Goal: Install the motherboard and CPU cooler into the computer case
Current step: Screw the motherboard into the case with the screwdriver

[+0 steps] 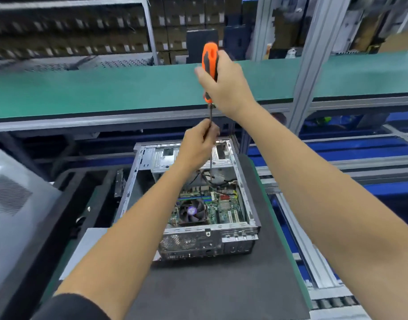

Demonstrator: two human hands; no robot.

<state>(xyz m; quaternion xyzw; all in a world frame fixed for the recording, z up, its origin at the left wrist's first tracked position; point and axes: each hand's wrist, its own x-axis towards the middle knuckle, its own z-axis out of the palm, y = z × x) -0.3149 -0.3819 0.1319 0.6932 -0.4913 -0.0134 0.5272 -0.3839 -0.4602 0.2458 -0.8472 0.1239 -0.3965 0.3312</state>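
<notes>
Case [242,172] holds motherboard [223,209] with cooler [192,212]; right hand [223,86] grips screwdriver [209,65] handle, left hand [199,144] fingers [212,129] pinch its shaft.

We are wearing a dark, black-looking sleeve [76,307] on our left arm, its cuff ending below the elbow. Our left hand [198,144] and right hand [223,86] are going bare, without gloves, rings or watch showing.

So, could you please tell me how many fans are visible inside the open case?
1: the CPU cooler fan on the motherboard, near the case's rear panel. Others may be hidden beneath the left forearm.
</notes>
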